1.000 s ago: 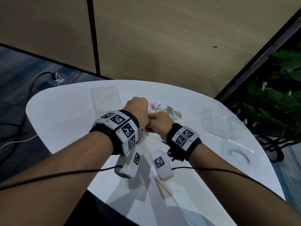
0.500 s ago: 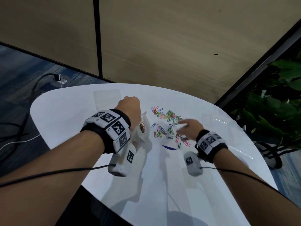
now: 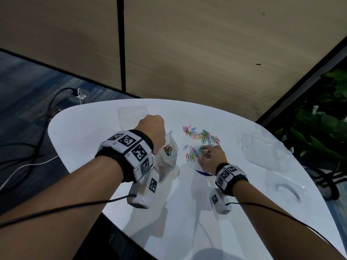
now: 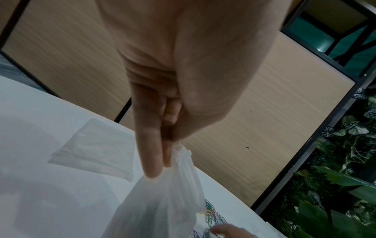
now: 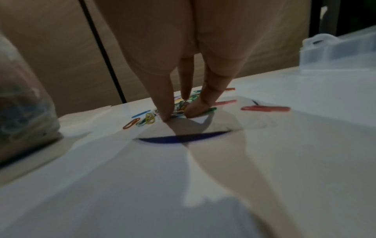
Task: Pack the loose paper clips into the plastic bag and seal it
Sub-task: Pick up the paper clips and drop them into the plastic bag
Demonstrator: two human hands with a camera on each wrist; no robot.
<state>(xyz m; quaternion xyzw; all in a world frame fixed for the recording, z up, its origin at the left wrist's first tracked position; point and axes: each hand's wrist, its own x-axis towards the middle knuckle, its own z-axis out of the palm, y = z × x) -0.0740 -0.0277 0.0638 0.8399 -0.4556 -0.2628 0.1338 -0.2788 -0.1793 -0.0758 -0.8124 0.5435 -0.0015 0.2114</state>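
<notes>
My left hand pinches the bag upright by its rim, some clips inside. My right hand pinches clips scattered mid-counter, near the far edge.

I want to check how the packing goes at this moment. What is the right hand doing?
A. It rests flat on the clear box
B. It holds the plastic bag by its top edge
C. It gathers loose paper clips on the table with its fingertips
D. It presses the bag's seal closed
C: the right hand has its fingertips down on the table, closing round a cluster of paper clips, while the left hand holds the plastic bag.
</notes>
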